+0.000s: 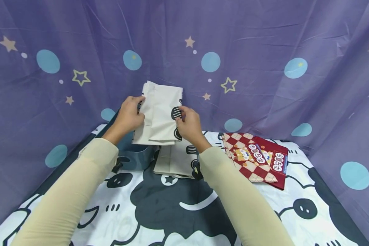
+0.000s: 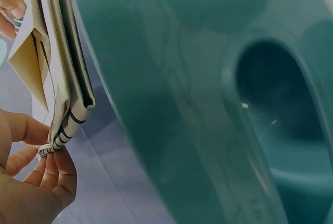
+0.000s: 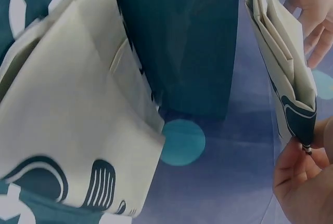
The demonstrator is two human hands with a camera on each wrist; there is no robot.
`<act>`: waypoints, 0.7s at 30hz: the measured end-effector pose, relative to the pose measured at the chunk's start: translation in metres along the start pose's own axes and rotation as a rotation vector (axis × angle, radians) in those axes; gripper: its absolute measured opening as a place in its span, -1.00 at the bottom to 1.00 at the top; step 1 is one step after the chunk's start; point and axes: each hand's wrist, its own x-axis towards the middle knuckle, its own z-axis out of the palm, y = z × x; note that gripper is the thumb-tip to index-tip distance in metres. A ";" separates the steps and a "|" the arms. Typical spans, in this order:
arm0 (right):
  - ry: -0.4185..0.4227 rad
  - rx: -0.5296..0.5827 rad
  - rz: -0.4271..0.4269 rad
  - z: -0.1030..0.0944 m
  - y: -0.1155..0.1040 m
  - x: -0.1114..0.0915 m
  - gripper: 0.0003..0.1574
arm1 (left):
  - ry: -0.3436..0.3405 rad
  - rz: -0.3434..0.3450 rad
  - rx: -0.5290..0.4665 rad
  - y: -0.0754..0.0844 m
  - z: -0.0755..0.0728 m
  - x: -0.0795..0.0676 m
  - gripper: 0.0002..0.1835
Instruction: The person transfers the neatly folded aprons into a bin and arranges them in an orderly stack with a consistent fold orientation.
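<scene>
Cream folded packet (image 1: 160,114), creased and many-layered, black-printed along its edges, left hand (image 1: 129,114) pinching its left side, right hand (image 1: 190,125) its right, similar packet (image 1: 177,159) below.

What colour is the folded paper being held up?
The folded paper is cream with black printing, clearest in the head view.

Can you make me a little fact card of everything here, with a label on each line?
Held up: folded cream bag with dark print
Left grip: pinches its left edge
Right grip: pinches its right edge
Lower down: second cream bag, also folded
Container: blue-green bin, left of that one
Off right: two overlapping red cartoon-print packets
Underneath: cartoon-print sheet
Backdrop: purple curtain, stars and dots
</scene>
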 end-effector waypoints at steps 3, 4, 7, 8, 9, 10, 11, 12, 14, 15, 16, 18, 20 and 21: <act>-0.008 -0.005 0.001 0.007 -0.005 0.001 -0.41 | 0.011 0.007 0.010 -0.006 -0.004 0.000 -0.27; -0.010 -0.005 0.001 0.009 -0.007 0.001 -0.41 | 0.015 0.008 0.012 -0.008 -0.006 0.000 -0.27; -0.014 -0.004 0.003 0.017 -0.013 0.002 -0.41 | 0.029 0.014 0.023 -0.015 -0.011 0.000 -0.26; -0.013 0.001 0.004 0.020 -0.015 0.003 -0.41 | 0.033 0.018 0.028 -0.017 -0.013 0.001 -0.25; -0.014 0.009 0.008 0.023 -0.017 0.003 -0.42 | 0.034 0.020 0.034 -0.019 -0.015 0.001 -0.25; -0.011 0.014 0.013 0.026 -0.019 0.004 -0.42 | 0.034 0.018 0.038 -0.021 -0.017 0.001 -0.25; -0.007 0.025 0.018 0.029 -0.021 0.004 -0.42 | 0.034 0.020 0.042 -0.023 -0.019 0.001 -0.25; -0.001 0.034 0.022 0.032 -0.022 0.005 -0.43 | 0.032 0.018 0.045 -0.024 -0.021 0.002 -0.25; 0.011 0.053 0.032 0.038 -0.025 0.005 -0.43 | 0.028 0.012 0.046 -0.027 -0.024 0.002 -0.24; 0.013 0.060 0.039 0.041 -0.026 0.005 -0.43 | 0.029 0.005 0.050 -0.029 -0.025 0.002 -0.24; 0.015 0.067 0.041 0.045 -0.028 0.006 -0.44 | 0.032 -0.001 0.053 -0.031 -0.026 0.002 -0.24; 0.019 0.078 0.046 0.051 -0.030 0.006 -0.44 | 0.036 -0.020 0.063 -0.035 -0.028 0.001 -0.23; 0.014 0.099 0.059 0.058 -0.032 0.004 -0.44 | 0.038 -0.039 0.073 -0.039 -0.030 -0.001 -0.22; 0.011 0.110 0.067 0.061 -0.033 0.003 -0.44 | 0.038 -0.046 0.075 -0.041 -0.031 -0.002 -0.21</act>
